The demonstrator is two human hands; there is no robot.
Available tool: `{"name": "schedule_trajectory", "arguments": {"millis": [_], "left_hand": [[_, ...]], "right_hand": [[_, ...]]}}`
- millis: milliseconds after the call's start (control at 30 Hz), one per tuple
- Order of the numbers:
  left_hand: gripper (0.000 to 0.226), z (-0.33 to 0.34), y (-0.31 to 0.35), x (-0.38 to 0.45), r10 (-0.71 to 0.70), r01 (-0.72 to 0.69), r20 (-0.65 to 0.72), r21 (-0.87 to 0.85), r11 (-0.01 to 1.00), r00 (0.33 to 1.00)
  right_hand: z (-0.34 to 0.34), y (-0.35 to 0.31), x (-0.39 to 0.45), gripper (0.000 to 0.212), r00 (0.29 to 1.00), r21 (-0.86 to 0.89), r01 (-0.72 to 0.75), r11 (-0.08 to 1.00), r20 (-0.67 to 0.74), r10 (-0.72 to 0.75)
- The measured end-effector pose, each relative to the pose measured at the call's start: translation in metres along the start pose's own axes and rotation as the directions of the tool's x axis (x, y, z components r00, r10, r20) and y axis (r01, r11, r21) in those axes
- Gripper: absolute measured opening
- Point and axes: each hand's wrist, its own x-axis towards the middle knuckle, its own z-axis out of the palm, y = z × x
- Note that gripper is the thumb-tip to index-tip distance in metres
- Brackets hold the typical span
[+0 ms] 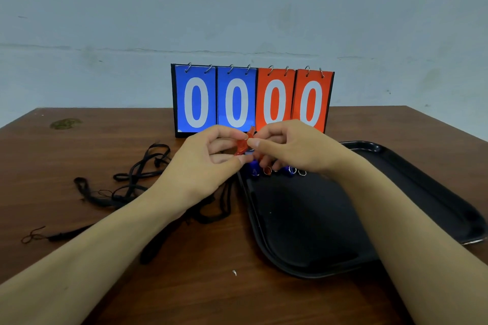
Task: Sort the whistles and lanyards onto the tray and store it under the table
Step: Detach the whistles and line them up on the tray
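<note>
Pinching from both sides, the left hand point(203, 163) and the right hand point(293, 148) hold a small translucent red plastic whistle point(242, 143) between thumb and fingertips at the centre of the frame, lifted just above the far left corner of the black plastic tray point(311, 221). It looks light, rigid and smooth, so it may slip out of a loose pinch; taking it across its flat sides, as both hands do, seems the surest hold. Below the right hand, at the tray's upper edge, a row of small blue and red whistles with metal split rings point(274, 170) is partly hidden by the fingers, and their count cannot be told. Left of the tray, at the middle left of the frame, a tangle of black fabric lanyards point(124, 182) lies on the brown wooden table point(79, 145); they are soft and limp and would best be gathered in a bunch rather than lifted by one strand. Behind the hands stands a flip scoreboard with blue and red zero cards point(252, 99).
</note>
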Motion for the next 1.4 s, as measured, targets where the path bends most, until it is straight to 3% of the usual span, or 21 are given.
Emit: {"name": "schedule_trajectory", "arguments": {"millis": [467, 600, 733, 833, 900, 1033, 1167, 1267, 1400], "left_hand": [[0.035, 0.001, 0.0, 0.0, 0.019, -0.022, 0.058, 0.063, 0.998, 0.998], [0.03, -0.003, -0.001, 0.0, 0.062, -0.072, 0.069, 0.168, 0.983, 0.996], [0.013, -0.016, 0.001, 0.004, 0.124, -0.127, 0.032, 0.328, 0.936, 0.992], [0.018, -0.029, -0.003, 0.009, 0.121, -0.106, -0.01, 0.41, 0.906, 0.993], [0.021, -0.038, -0.008, 0.012, 0.108, -0.084, -0.03, 0.446, 0.891, 0.994], [0.023, -0.052, -0.016, 0.017, 0.061, -0.023, -0.064, 0.476, 0.879, 0.996], [0.026, -0.059, -0.021, 0.02, 0.031, 0.011, -0.079, 0.484, 0.875, 0.996], [0.025, -0.06, -0.021, 0.019, 0.039, 0.007, -0.082, 0.497, 0.868, 0.996], [0.025, -0.061, -0.021, 0.019, 0.052, -0.007, -0.074, 0.51, 0.86, 0.996]], "right_hand": [[-0.001, -0.003, -0.001, 0.031, 0.991, 0.355, -0.13, 0.926, 0.029, 0.129], [-0.011, -0.004, -0.003, 0.031, 0.988, 0.364, -0.145, 0.92, -0.002, 0.157], [-0.032, 0.001, -0.008, 0.032, 0.957, 0.251, -0.168, 0.953, -0.191, 0.219], [-0.046, 0.012, -0.009, 0.037, 0.905, -0.041, -0.249, 0.968, -0.366, 0.217], [-0.056, 0.024, -0.007, 0.041, 0.876, -0.238, -0.355, 0.904, -0.422, 0.233], [-0.072, 0.044, -0.01, 0.055, 0.829, -0.388, -0.548, 0.741, -0.369, 0.42], [-0.075, 0.059, -0.007, 0.047, 0.749, -0.387, -0.662, 0.642, -0.315, 0.582], [-0.07, 0.062, -0.003, 0.043, 0.702, -0.332, -0.712, 0.619, -0.3, 0.646], [-0.066, 0.065, 0.0, 0.038, 0.701, -0.458, -0.705, 0.542, -0.328, 0.634]]}}
